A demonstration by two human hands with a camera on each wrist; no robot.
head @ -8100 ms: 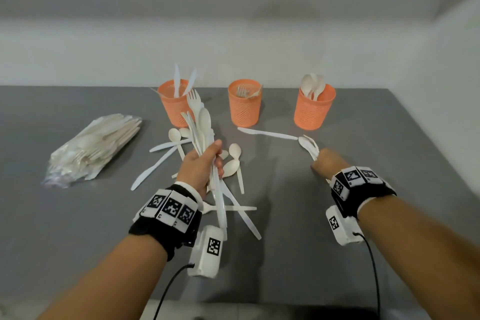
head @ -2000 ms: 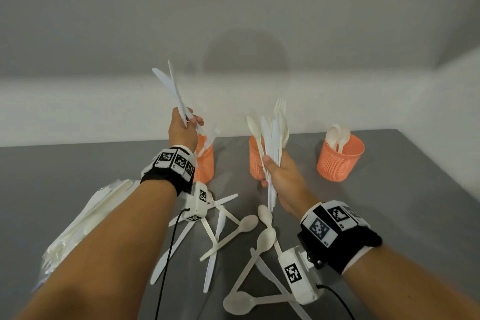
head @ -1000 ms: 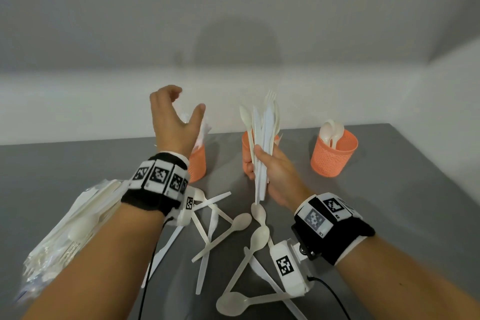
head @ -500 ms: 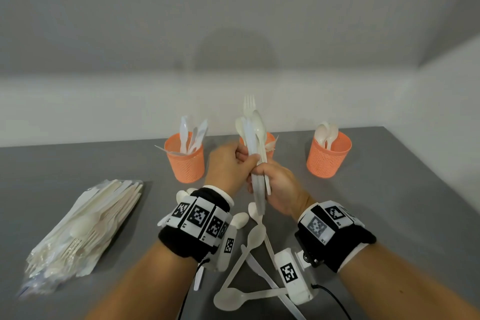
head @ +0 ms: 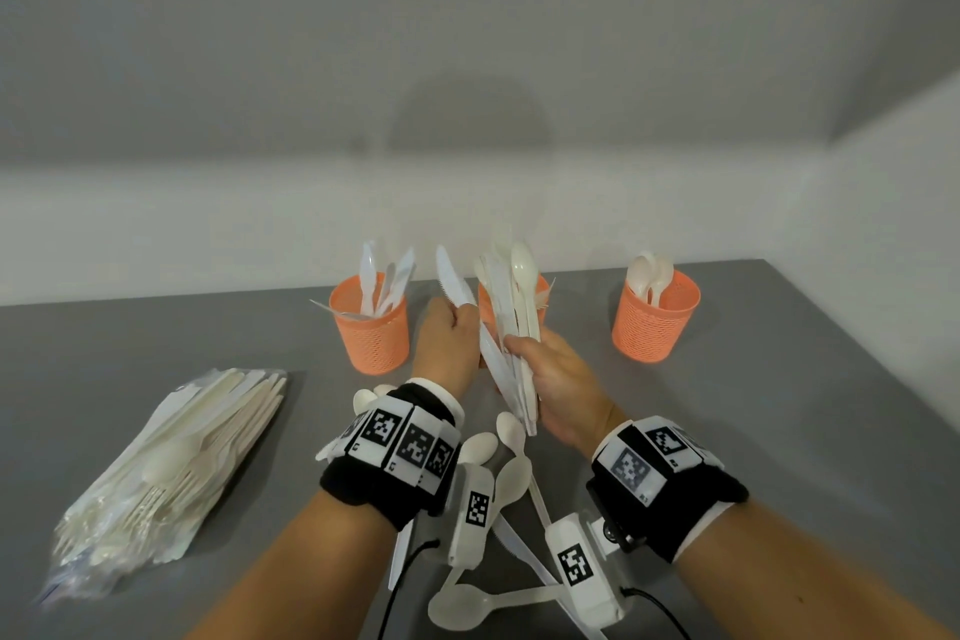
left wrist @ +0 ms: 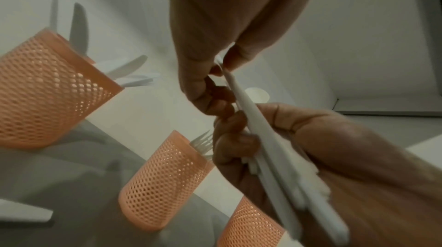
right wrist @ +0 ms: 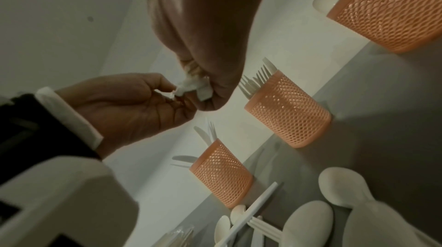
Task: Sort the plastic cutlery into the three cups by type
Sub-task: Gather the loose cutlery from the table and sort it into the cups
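Observation:
My right hand (head: 519, 346) grips an upright bundle of white plastic cutlery (head: 511, 312), mixed spoons, knives and a fork. My left hand (head: 465, 314) pinches one knife (head: 453, 281) that leans left out of the bundle. In the left wrist view the left fingers (left wrist: 215, 88) hold that knife (left wrist: 241, 99) just above the right hand (left wrist: 239, 147). Three orange mesh cups stand behind: the left cup (head: 371, 333) holds knives, the middle cup (right wrist: 289, 111) forks, the right cup (head: 655, 322) spoons. The hands hide most of the middle cup in the head view.
Loose spoons and knives (head: 498, 478) lie on the grey table (head: 779, 431) under my wrists. A clear bag of more cutlery (head: 171, 463) lies at the left. A white wall runs close behind the cups and along the right side.
My left hand came back empty from the knife cup to the bundle, took hold of a knife and drew it out to the left. The right hand lowered the bundle slightly.

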